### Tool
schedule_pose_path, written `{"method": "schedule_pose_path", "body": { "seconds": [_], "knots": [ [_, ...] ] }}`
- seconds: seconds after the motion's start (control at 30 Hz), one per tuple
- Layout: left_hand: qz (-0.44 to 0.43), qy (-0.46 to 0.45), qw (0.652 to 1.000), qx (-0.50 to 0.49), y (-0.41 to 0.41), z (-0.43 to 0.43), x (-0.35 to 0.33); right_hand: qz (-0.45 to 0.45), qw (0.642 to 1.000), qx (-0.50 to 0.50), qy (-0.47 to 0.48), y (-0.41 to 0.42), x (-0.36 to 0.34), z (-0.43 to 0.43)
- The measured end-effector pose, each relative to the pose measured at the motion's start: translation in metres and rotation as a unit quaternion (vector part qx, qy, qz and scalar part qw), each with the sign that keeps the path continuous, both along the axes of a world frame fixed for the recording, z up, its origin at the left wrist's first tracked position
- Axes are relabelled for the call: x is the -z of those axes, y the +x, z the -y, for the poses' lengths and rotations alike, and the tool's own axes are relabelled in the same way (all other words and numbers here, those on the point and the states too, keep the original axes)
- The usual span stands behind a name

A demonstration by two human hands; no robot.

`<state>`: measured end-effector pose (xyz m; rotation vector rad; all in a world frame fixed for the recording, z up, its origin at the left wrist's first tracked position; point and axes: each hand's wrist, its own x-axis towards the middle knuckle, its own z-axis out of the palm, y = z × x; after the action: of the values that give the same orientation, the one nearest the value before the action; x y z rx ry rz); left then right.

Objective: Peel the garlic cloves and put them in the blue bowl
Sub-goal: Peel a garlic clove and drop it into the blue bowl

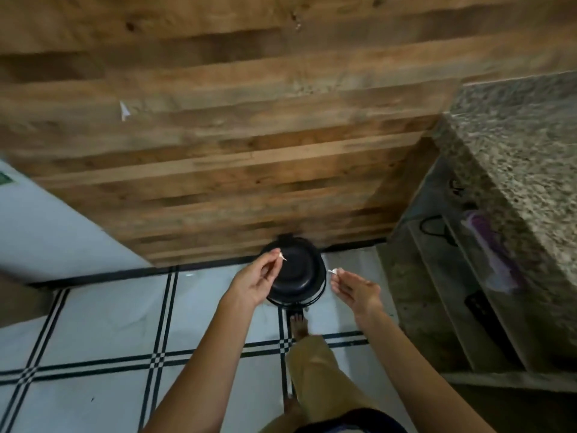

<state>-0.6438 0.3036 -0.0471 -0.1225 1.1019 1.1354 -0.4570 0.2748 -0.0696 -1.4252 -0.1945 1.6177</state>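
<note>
White appliance (46,232): at the far left, a pale slanted surface with a small green sticker near its edge.
Floor (103,326): white tiles crossed by dark striped lines.
Wood wall (218,135): brown horizontal planks behind everything, with a scrap of white paper stuck on it.
Left hand (254,284): raised over the bin, thumb and forefinger pinching a small pale bit of garlic skin (283,257); the other fingers loosely curled.
Bin (296,273): a round black pedal bin on the floor against the wood wall, lid open, dark inside; a bare foot (299,326) sits on its pedal.
Right hand (354,290): just right of the bin's rim, fingertips pinching a small white piece (333,271); too small to tell whether it is skin or a clove.
Bench (524,170): speckled granite at the right, with shelves below it holding dark and purple items, blurred.
Blue bowl: out of view.
</note>
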Motion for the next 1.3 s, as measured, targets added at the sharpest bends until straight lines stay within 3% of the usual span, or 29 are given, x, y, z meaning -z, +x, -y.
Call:
{"method": "schedule_pose_path", "body": {
  "seconds": [0.27, 0.37, 0.47, 0.6, 0.7, 0.77, 0.83, 0.97, 1.07, 1.2, 1.3],
  "knots": [
    [0.011, -0.082, 0.997, -0.01, -0.031, -0.038, 0.085, -0.026, 0.992, -0.023, -0.121, -0.048, 0.064, -0.056],
    [-0.059, -0.075, 0.995, 0.012, -0.036, -0.066, 0.145, -0.071, 0.984, -0.01, -0.161, -0.063, 0.107, -0.085],
    [-0.149, -0.025, 0.987, 0.061, -0.04, -0.096, 0.215, -0.053, 0.984, 0.0, -0.171, -0.08, 0.174, -0.126],
    [-0.234, -0.069, 0.969, 0.047, -0.04, -0.14, 0.312, 0.059, 0.976, -0.136, -0.158, -0.098, 0.266, -0.186],
    [-0.313, -0.069, 0.937, 0.137, -0.034, -0.174, 0.357, 0.157, 0.955, -0.2, -0.15, -0.102, 0.313, -0.215],
    [-0.455, -0.051, 0.866, 0.198, -0.033, -0.186, 0.383, 0.211, 0.945, -0.205, -0.145, -0.101, 0.339, -0.226],
    [-0.546, -0.026, 0.806, 0.226, -0.035, -0.19, 0.396, 0.236, 0.94, -0.206, -0.135, -0.102, 0.357, -0.231],
    [-0.538, -0.004, 0.778, 0.325, -0.038, -0.197, 0.413, 0.317, 0.913, -0.207, -0.153, -0.109, 0.372, -0.237],
    [-0.491, 0.003, 0.783, 0.382, -0.037, -0.197, 0.411, 0.286, 0.927, -0.213, -0.116, -0.107, 0.374, -0.234],
    [-0.554, -0.017, 0.783, 0.283, -0.038, -0.186, 0.384, 0.208, 0.953, -0.172, -0.137, -0.096, 0.353, -0.222],
    [-0.495, 0.023, 0.799, 0.34, -0.036, -0.169, 0.345, 0.171, 0.961, -0.176, -0.128, -0.09, 0.31, -0.201]
  ]
}}
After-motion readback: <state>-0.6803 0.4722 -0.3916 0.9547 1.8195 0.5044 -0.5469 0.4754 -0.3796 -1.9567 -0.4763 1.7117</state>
